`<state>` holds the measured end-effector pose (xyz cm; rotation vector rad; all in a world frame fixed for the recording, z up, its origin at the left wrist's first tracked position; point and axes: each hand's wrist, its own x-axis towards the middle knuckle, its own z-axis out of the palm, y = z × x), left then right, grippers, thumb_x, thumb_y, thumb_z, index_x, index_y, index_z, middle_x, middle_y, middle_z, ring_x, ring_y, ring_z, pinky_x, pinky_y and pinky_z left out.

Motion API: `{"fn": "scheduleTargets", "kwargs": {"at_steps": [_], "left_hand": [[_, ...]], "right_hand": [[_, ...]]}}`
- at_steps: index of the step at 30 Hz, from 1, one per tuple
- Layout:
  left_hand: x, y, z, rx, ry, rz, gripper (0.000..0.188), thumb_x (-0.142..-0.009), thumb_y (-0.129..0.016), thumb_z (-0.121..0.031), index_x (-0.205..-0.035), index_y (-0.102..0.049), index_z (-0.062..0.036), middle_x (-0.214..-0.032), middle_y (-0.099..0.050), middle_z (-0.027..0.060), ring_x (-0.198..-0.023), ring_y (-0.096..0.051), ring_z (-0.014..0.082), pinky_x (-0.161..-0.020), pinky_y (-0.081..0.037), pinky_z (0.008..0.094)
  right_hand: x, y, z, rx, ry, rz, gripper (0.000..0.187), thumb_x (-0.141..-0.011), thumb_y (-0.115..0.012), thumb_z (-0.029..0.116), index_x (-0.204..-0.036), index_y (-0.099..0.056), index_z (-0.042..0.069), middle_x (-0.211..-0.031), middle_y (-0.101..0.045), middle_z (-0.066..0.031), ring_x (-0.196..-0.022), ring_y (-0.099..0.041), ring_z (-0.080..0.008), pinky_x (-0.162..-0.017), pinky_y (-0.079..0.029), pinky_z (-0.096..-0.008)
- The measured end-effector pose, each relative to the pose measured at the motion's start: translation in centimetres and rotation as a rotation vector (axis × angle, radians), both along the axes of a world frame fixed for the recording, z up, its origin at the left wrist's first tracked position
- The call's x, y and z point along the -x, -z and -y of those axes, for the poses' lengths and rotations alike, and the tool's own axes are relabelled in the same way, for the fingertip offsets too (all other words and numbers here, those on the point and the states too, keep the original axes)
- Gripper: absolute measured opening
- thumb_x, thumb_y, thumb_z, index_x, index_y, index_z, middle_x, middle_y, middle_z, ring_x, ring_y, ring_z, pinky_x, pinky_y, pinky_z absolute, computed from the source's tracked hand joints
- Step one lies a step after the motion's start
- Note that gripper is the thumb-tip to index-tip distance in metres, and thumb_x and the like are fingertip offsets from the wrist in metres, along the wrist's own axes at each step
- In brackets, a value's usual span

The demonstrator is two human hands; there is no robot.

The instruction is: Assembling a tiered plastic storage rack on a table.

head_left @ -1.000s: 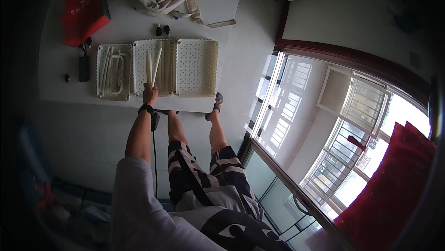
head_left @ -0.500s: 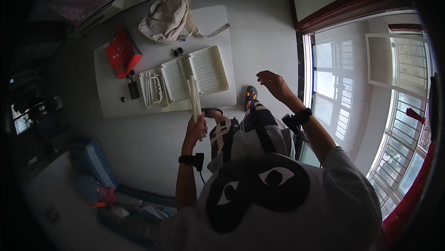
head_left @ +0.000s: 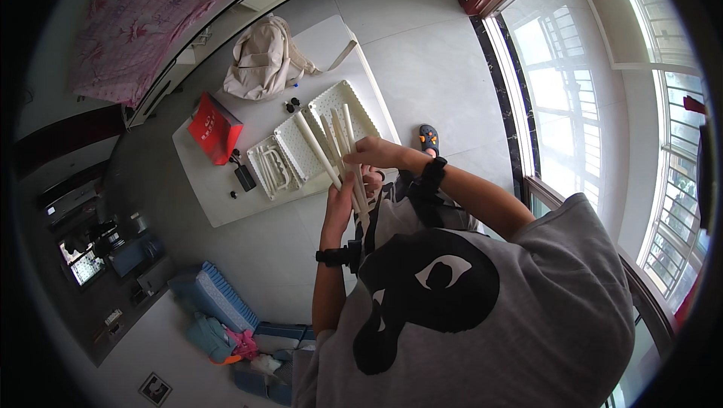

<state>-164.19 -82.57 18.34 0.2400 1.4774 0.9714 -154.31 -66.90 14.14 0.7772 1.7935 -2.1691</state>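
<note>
Several long white tubes (head_left: 318,149) fan out in front of me, their upper ends apart from one another. My left hand (head_left: 340,201) is closed round their lower part. Against the tubes' middle, my right hand (head_left: 374,153) closes its fingers on some of them; how many is hidden. Beyond the tubes lie white perforated trays on the table, one with a scalloped rim (head_left: 364,116) at the right. White curved handle pieces (head_left: 277,167) rest in the leftmost tray (head_left: 258,158).
On the white table (head_left: 218,208) are a beige backpack (head_left: 258,62), a red paper bag (head_left: 215,128), a black box-like item (head_left: 245,177) and small black parts (head_left: 291,105). A blue cushioned seat (head_left: 226,299) is at lower left; glass doors (head_left: 553,77) stand right.
My right hand has come in from the right, where it was empty, and taken hold of the tubes. The bundle has spread at the top. My view has turned and brightened.
</note>
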Motion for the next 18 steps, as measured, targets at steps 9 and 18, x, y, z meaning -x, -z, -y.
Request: {"fn": "scheduleTargets", "kwargs": {"at_steps": [9,18], "left_hand": [[8.3,5.8,2.0,-0.007,0.121,-0.01,0.03,-0.099,-0.044,-0.026,-0.11,-0.051,0.0005,-0.089,-0.062,0.0104,-0.077,-0.066,0.019,-0.067,-0.055,0.0318],[16.5,20.4,7.7,0.347,0.446,-0.076,0.022,-0.093,-0.051,-0.023,-0.097,-0.051,-0.0013,-0.074,-0.06,0.006,-0.056,-0.06,0.0151,-0.048,-0.051,0.0307]], "right_hand": [[4.3,4.8,3.9,-0.008,0.452,0.198,0.037,-0.092,-0.052,0.031,-0.09,-0.057,-0.005,-0.072,-0.065,-0.0131,-0.058,-0.066,-0.0191,-0.05,-0.054,-0.0311],[-3.1,19.2,10.5,-1.345,-0.686,0.265,0.019,-0.089,-0.052,0.019,-0.087,-0.066,0.007,-0.081,-0.06,-0.0067,-0.075,-0.062,-0.0183,-0.057,-0.04,-0.0301]]}}
